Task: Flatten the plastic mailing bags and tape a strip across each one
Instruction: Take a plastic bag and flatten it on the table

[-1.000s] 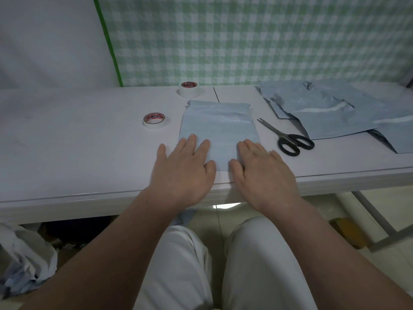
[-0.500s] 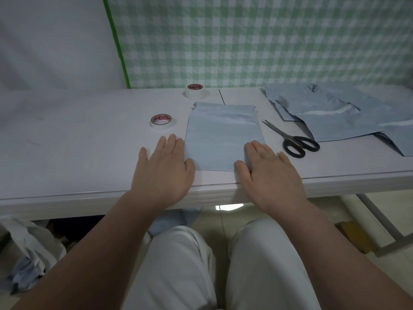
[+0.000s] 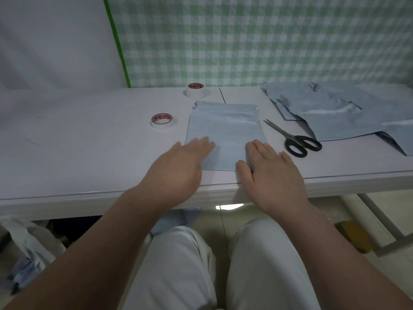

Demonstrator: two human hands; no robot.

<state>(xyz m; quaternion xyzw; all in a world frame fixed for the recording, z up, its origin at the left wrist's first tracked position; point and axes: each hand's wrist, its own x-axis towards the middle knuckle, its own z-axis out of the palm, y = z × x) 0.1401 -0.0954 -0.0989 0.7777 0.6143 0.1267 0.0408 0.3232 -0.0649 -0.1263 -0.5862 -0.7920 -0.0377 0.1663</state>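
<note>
While the light-blue mailing bag (image 3: 225, 130) is lying flat near the front edge of the white desk (image 3: 78, 142), it is being pressed down at both near corners. The left hand (image 3: 178, 171) is being laid across the near left corner with its fingers straight and together. Its outline is blurred, and nothing is being gripped by it. The right hand (image 3: 271, 173) is being held flat, palm down, on the near right corner, with the fingers extended and the thumb spread along the bag's near edge; nothing is being gripped by it either. One tape roll (image 3: 162, 120) is lying just beside the bag's left edge, and a second roll (image 3: 195, 90) is standing beyond the bag's far left corner. Black-handled scissors (image 3: 292, 139) are lying just right of the bag, apart from it, with the blades pointing away. A heap of further bags (image 3: 335, 113) is spread over the far right of the desk, some of them bearing a white strip.
</note>
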